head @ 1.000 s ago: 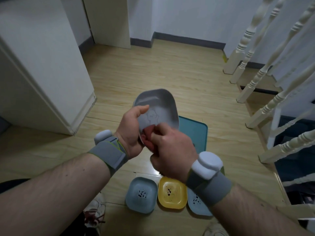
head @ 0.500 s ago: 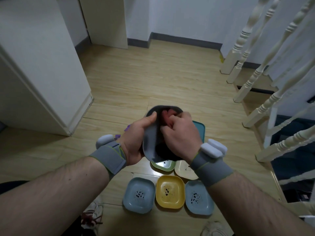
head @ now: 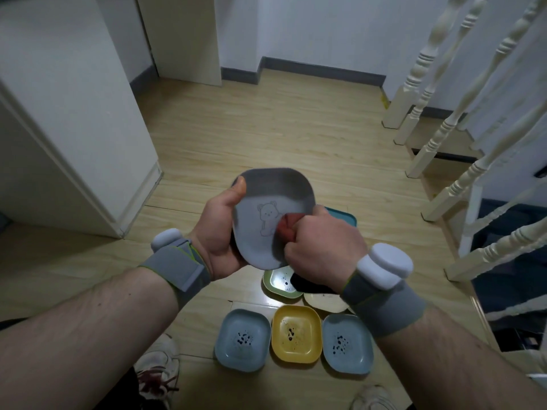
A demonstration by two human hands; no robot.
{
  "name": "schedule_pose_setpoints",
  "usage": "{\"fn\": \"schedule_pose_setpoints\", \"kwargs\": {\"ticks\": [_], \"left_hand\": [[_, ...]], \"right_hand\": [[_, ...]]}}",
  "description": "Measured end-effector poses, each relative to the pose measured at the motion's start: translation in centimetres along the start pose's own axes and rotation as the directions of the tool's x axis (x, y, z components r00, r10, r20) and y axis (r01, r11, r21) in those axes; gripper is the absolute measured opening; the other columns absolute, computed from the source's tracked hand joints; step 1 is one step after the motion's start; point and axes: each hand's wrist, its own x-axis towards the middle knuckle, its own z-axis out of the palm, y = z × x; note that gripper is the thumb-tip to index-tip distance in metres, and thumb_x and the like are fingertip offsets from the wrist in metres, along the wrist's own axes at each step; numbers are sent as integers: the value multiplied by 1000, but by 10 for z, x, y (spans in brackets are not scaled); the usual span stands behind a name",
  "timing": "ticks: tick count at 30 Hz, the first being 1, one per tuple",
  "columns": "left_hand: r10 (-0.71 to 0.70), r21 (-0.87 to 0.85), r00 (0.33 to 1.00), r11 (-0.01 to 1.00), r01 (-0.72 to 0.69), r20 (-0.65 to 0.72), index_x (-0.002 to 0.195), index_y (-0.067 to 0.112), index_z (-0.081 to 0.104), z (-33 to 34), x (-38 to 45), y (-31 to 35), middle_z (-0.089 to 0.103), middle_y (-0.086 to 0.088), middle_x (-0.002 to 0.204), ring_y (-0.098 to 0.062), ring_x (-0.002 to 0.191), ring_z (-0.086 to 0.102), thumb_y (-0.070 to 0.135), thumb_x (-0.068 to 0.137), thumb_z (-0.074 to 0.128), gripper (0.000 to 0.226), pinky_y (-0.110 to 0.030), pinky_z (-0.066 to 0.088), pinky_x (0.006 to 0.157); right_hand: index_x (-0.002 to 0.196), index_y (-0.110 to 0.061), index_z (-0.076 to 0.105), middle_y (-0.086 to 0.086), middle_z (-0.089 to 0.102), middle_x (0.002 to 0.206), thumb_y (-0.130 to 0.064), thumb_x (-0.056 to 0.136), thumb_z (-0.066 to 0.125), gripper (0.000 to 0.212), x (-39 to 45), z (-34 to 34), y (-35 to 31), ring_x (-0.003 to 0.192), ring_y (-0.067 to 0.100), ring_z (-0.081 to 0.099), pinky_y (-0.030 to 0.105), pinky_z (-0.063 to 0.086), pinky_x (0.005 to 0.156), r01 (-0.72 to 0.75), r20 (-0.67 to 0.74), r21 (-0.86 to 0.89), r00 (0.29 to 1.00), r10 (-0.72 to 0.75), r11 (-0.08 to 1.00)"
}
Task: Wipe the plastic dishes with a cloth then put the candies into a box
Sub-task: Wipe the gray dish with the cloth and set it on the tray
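Tilted back since half a second ago, the grey rounded plastic dish (head: 268, 214) is gripped upright by the left hand (head: 217, 241); right hand (head: 322, 242) fingers pinch a red cloth (head: 288, 227) against its bear-printed face, above the floor.

Red cloth (head: 288, 229) mostly hidden in right hand (head: 321, 247); cream dish (head: 324, 303) half covered by wrist.

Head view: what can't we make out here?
- Red cloth: mostly buried in the right hand.
- Cream dish and teal tray: largely hidden by the right wrist and the held grey dish.
- Dark specks in the floor dishes: too small to identify.
- No box visible.
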Motion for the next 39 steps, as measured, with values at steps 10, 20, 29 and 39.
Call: {"fn": "schedule_pose_setpoints", "kwargs": {"ticks": [10, 20, 29, 39], "left_hand": [[-22, 14, 1000, 1000, 22, -11, 128, 4, 60, -1, 4, -4, 61, -23, 129, -39, 121, 57, 52, 95, 41, 61, -49, 44, 104], [53, 18, 993, 999, -51, -105, 124, 8, 63, -9, 8, 15, 66, -20, 121, -39, 115, 61, 51, 97, 35, 58, -52, 44, 102], [4, -35, 965, 999, -14, -262, 107, 12, 69, -26, 7, 37, 74, -14, 95, -35, 92, 66, 34, 91, 40, 40, -48, 49, 93], [16, 251, 967, 967, 51, -255, 120, 9, 57, -27, 11, 36, 63, -22, 122, -37, 102, 64, 31, 87, 51, 41, -48, 48, 97]], "right_hand": [[106, -26, 65, 1, 47, 106, -35, 85, 51, 27, 2, 17, -9, 89, 25, 57, 33, 48, 75, 193, -24, 87, 981, -191, 977], [89, -27, 67, -7, 48, 91, -38, 76, 60, 18, 9, 19, 16, 78, 18, 55, 30, 48, 66, 203, -176, 136, 968, -178, 970], [120, -27, 39, -13, 57, 92, -25, 62, 62, 62, 8, 12, 43, 76, 9, 61, 35, 54, 70, 234, -176, 528, 970, -165, 816], [113, -28, 57, -7, 66, 88, -28, 67, 66, 47, 8, 25, 42, 76, 16, 63, 37, 56, 70, 261, -123, 337, 965, -232, 905]]}}
